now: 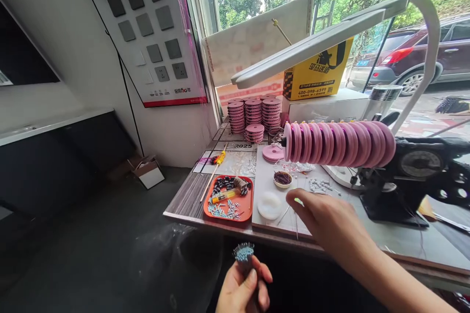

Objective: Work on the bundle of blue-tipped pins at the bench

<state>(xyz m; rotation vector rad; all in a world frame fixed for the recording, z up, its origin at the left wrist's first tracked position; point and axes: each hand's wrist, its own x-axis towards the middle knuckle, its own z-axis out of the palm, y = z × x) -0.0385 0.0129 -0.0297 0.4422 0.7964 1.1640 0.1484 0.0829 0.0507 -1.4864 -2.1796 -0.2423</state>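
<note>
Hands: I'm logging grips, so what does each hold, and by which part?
The left hand grips a bundle of blue-tipped pins by its lower end. Whether the right hand holds anything cannot be told.

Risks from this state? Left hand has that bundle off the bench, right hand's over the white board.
1. The left hand holds the dark bundle of blue-tipped pins below and in front of the table edge; a loose grip could drop pins to the floor.
2. The right hand hovers beside the small white bowl of dark pieces and scattered small grey parts; a sweep might knock them.
3. The orange plastic tray sits near the edge.
</note>
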